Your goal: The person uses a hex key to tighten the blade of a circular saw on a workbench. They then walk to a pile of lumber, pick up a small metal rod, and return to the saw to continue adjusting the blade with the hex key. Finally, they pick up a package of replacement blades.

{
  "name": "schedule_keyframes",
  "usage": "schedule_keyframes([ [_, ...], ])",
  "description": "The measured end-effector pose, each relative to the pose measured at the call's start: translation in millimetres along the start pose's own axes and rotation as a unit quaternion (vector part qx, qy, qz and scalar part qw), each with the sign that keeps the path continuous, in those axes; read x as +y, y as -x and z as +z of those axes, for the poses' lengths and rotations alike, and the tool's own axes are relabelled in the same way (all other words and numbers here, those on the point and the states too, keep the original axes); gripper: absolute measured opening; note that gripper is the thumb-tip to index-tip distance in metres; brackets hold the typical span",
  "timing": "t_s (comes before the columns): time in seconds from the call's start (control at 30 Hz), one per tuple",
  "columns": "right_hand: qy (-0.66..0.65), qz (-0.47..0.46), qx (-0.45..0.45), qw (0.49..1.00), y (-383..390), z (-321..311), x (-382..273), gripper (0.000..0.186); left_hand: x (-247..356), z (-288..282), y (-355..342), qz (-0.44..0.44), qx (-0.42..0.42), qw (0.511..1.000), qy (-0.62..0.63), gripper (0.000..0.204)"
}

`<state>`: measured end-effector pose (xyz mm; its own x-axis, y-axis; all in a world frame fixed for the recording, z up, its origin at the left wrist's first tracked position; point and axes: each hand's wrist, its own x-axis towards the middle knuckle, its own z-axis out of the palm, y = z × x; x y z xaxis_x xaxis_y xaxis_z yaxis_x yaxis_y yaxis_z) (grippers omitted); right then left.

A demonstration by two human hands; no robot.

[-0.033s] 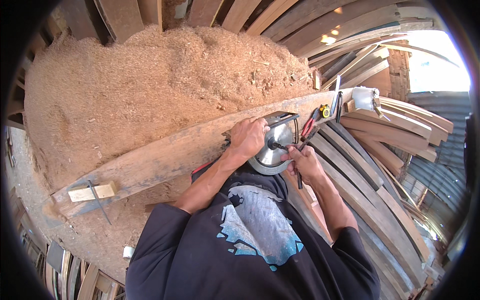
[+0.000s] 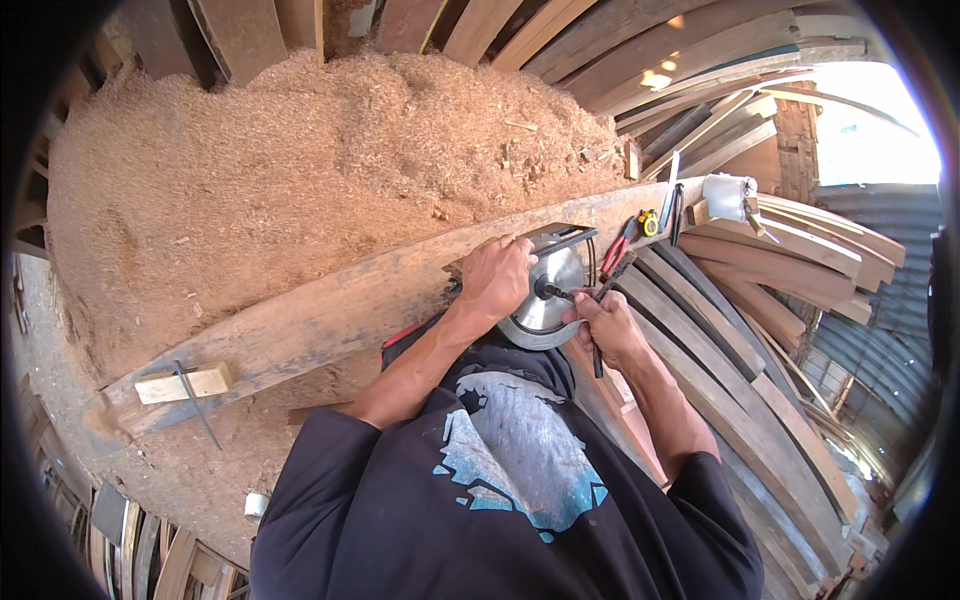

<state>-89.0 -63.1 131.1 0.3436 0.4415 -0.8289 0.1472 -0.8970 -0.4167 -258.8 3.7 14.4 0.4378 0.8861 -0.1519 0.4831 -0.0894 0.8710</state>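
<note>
A circular saw (image 2: 548, 237) lies on its side against my body at the near edge of a long wooden plank, its round silver blade (image 2: 560, 272) facing up. My left hand (image 2: 497, 276) is closed over the saw's left side, fingers curled at the top beside the blade. In my right hand (image 2: 606, 322) is a dark socket wrench (image 2: 599, 358), pinched between thumb and fingers. The wrench's end meets the hub at the blade's middle. Both palms hide part of what they grip.
The plank (image 2: 330, 295) carries red-handled pliers (image 2: 616, 255), a yellow tape measure (image 2: 649, 222), a white container (image 2: 728, 194) and, at left, a pale wood block (image 2: 184, 383). Wood shavings (image 2: 330, 160) heap beyond it. Stacked boards (image 2: 715, 370) lie at right.
</note>
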Motion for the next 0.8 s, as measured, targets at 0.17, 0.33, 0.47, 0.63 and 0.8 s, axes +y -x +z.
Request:
schedule_keyframes([
  [0.17, 0.225, -0.164, 0.048, 0.959, -20, -2, 19, 0.02, 5, 16, -2, -0.001, 0.041, 0.999, -0.011, 0.018],
  [0.33, 0.4, -0.227, 0.114, 0.881, -5, -2, -8, 0.029, 4, 22, -11, 0.026, 0.081, 0.996, -0.031, 0.021],
  [0.47, 0.417, -0.197, 0.086, 0.883, -4, -2, -21, 0.033, 1, 20, -13, 0.012, 0.074, 0.997, -0.031, 0.02],
  [0.63, 0.328, -0.099, 0.036, 0.939, -7, -4, -22, 0.035, 3, 15, -10, 0.037, 0.12, 0.992, -0.034, 0.018],
  [0.8, 0.389, -0.117, 0.044, 0.913, 1, -2, -28, 0.036, -4, 15, -7, -0.005, 0.054, 0.999, 0.0, 0.02],
])
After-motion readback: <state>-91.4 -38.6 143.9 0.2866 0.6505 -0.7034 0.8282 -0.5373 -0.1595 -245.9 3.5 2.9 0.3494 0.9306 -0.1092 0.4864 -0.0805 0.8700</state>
